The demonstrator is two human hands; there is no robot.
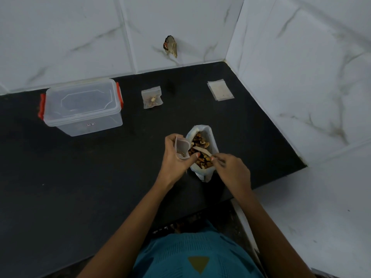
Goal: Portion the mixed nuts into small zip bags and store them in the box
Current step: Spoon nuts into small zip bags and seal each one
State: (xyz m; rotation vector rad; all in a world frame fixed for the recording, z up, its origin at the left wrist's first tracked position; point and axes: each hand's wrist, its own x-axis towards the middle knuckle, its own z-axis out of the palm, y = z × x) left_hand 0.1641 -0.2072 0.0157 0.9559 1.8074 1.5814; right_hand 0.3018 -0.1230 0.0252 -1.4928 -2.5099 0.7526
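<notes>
Nut bag [213, 137] stands between left hand [174, 156] gripping zip bag [181, 147] and right hand [233, 168] pinching scoop [202, 150].

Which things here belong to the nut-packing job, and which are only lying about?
Job: nut bag, spoon in right hand, open zip bag in left hand, filled zip bag, empty zip bags, box.
Lying about: dark scrap on the wall.

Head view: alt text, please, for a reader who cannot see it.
The left hand holds a small zip bag open beside a larger bag of mixed nuts while the right hand dips a pale spoon into it. Behind, on the black counter: a clear box with red latches, one filled bag and a stack of empty bags.
</notes>
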